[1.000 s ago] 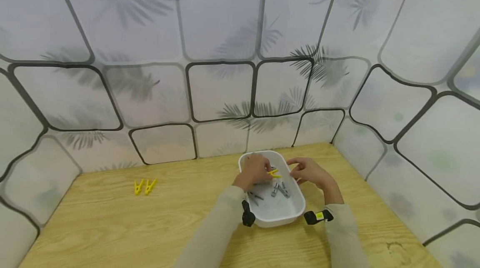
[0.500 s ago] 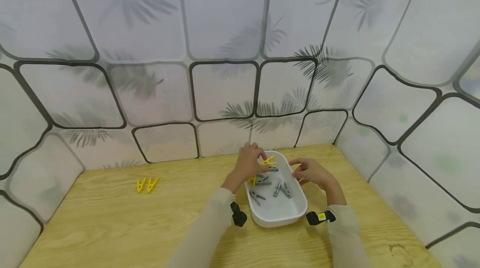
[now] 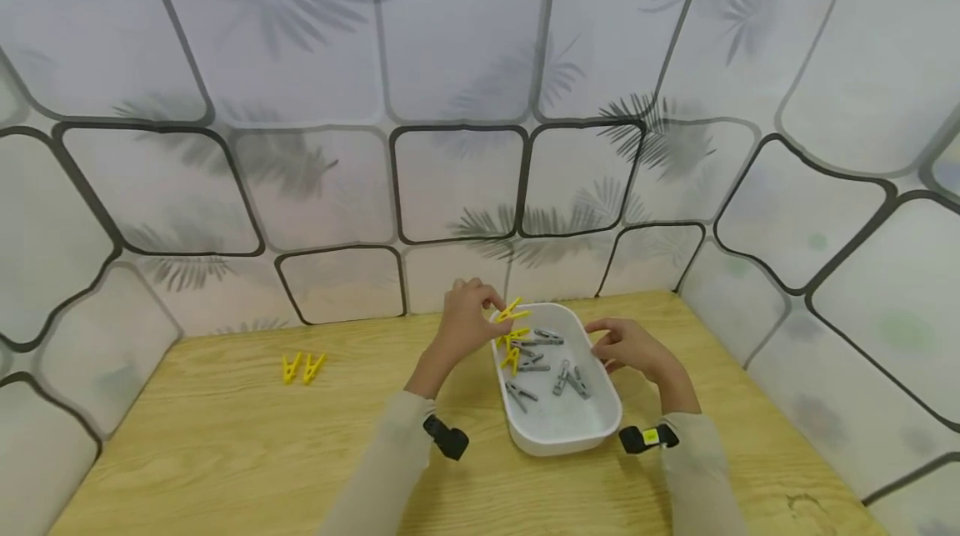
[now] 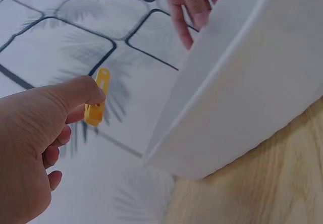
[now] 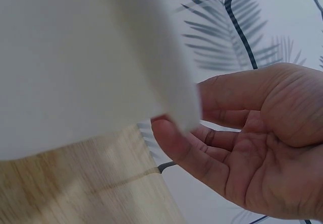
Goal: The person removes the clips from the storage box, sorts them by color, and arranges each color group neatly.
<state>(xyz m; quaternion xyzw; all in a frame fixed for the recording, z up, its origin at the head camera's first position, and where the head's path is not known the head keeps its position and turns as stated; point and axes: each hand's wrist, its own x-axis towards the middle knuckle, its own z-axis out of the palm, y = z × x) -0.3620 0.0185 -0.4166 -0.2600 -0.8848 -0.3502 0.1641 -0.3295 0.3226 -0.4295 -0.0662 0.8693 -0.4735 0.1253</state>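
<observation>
- The left hand (image 4: 30, 138) filled the lower left of the view, its thumb and forefinger pinching a yellow clothes peg (image 4: 97, 99).
- The peg stood roughly upright, held clear of a white tub (image 4: 237, 82), which rose to its right.
- Only the tub's outer wall and rim showed; its inside was hidden.
- The tub rested on a wooden worktop (image 4: 262, 183).
- Fingers of the right hand (image 4: 192, 4) curled at the tub's far rim.
- A leaf-patterned wall (image 4: 60, 37) stood behind.

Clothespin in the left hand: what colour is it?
Yellow clothespin; the left wrist view shows it best.
</observation>
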